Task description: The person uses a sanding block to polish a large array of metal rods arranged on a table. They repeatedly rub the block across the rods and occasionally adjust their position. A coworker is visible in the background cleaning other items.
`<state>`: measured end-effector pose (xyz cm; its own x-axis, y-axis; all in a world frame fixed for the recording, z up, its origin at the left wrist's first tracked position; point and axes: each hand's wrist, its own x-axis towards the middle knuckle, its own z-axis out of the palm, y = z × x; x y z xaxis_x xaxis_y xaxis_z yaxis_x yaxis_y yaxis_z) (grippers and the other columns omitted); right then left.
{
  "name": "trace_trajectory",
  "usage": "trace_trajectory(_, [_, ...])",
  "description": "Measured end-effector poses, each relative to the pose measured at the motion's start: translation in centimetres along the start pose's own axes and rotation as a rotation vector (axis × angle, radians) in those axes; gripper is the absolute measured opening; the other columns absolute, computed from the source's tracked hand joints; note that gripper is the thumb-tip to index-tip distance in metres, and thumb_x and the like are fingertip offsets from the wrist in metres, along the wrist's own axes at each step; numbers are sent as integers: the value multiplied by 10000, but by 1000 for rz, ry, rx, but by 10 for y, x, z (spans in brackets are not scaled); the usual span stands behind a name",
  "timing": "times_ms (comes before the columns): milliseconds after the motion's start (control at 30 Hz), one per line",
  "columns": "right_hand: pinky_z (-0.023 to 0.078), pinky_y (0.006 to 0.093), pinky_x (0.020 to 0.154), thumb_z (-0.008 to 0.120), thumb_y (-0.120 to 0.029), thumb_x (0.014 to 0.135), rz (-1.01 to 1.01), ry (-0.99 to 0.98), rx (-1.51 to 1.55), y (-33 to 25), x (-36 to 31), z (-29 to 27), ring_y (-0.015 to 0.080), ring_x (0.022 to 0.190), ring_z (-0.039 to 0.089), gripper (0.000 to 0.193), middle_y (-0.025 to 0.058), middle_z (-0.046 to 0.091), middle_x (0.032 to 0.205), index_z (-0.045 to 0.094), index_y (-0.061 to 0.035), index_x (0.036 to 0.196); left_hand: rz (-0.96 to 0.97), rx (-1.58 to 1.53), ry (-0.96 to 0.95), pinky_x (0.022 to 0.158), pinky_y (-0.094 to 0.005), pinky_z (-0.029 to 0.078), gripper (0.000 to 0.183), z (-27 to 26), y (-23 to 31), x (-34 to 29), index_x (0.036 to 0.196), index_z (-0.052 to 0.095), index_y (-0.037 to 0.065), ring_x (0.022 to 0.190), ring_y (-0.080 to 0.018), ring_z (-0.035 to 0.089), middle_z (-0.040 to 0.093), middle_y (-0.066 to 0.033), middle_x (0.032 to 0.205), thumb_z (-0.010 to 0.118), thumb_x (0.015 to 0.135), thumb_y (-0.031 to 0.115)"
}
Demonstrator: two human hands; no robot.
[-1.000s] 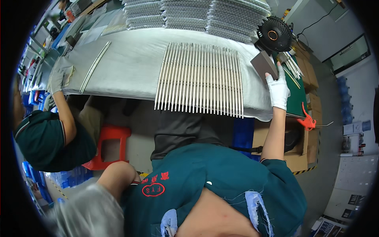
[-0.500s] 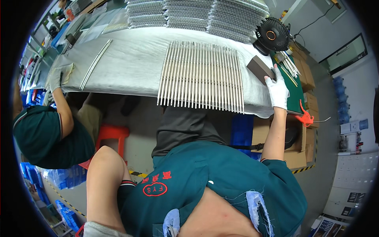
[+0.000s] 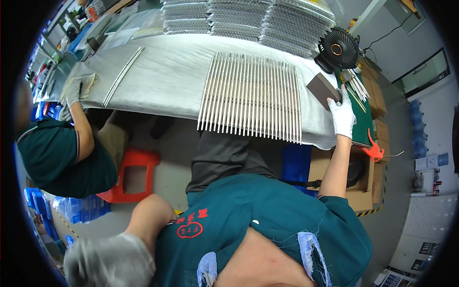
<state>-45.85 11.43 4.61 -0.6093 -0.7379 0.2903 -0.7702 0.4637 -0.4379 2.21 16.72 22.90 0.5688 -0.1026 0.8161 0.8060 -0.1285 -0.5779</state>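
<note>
Block [image 3: 322, 87] lies with one end between the right hand's [image 3: 343, 117] fingers [image 3: 344, 97].

- A factory workshop, with handwork done at a long cloth-covered table [image 3: 165, 71].
- Slender metal rods [image 3: 251, 98] lie side by side in a large batch, with plastic-wrapped stacks [image 3: 234, 21] behind them.
- A red air blow gun [image 3: 375, 152] sits by the table's right end, below a black fan [image 3: 336, 49].
- A co-worker [image 3: 64, 160] in a matching dark green shirt is at the same table, beside a red plastic stool [image 3: 149, 174].
- Cardboard boxes [image 3: 377, 103], blue plastic bins [image 3: 91, 210] and yellow-and-black floor tape [image 3: 369, 211] surround the workplace.
</note>
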Motion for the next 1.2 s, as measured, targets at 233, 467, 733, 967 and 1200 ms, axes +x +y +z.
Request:
trace_trajectory(233, [431, 464, 998, 670, -421, 858, 4, 32, 68, 15, -3, 4, 308, 1206, 574, 763, 101, 565, 1365, 320, -277, 1521, -742, 598, -24, 925, -519, 459, 380, -16, 13, -3, 1273, 548, 64, 1108, -382, 605, 618, -234, 1212, 424, 1012, 311])
trace_trajectory(467, [417, 429, 1031, 690, -374, 858, -6, 25, 80, 9, -2, 5, 300, 1228, 556, 776, 92, 557, 1380, 316, -235, 1523, -1234, 343, -252, 930, -499, 448, 382, -46, 31, 8, 1273, 572, 133, 1073, -351, 613, 632, -191, 1186, 454, 996, 368])
trace_trajectory(733, [455, 448, 937, 691, -377, 859, -56, 10, 92, 1, -2, 1, 215, 998, 609, 795, 51, 582, 1339, 296, -235, 1534, -858, 865, -15, 704, -229, 546, 164, -9, 25, -24, 916, 758, 161, 672, -121, 680, 725, -27, 769, 616, 897, 80])
trace_trajectory(967, [458, 444, 919, 685, -397, 859, -44, 38, 35, 5, -4, 2, 211, 960, 619, 804, 36, 610, 1255, 281, -262, 1542, -873, 689, -83, 687, -265, 561, 210, -24, 24, -18, 928, 748, 130, 628, -157, 681, 722, -63, 748, 540, 953, 140])
trace_trajectory(1200, [459, 420, 923, 688, -392, 856, -20, -15, 3, -15, -4, -8, 217, 977, 616, 814, 42, 599, 1287, 276, -253, 1544, -764, 821, -7, 625, -236, 547, 156, -13, 14, -23, 872, 750, 114, 582, -129, 663, 707, -37, 686, 609, 871, 45])
